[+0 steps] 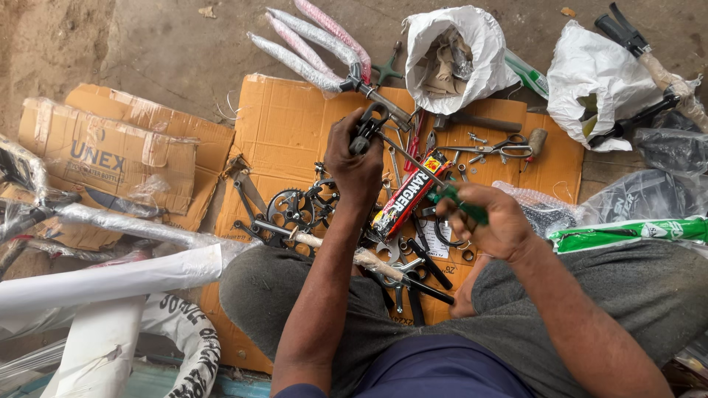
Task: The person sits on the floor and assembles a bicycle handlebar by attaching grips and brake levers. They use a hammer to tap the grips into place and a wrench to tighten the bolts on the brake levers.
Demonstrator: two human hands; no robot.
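Left hand (355, 166) grips a black metal bracket (366, 127) above the cardboard sheet (291, 125). Right hand (490, 219), at 4 o'clock from it, holds a green-handled screwdriver (459, 203) whose shaft runs to the bracket. Chainwheel (289, 208) lies at 8 o'clock of the left hand, scissors (495, 149) at 3 o'clock, white sack (453, 55) at 1 o'clock.

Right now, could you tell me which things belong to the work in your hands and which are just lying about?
In hand:
- left hand grips a black metal part
- right hand holds a green-handled screwdriver, its shaft reaching to that part

Lying about:
- scissors
- chainring
- white sacks
- wrapped fork
- flattened cardboard
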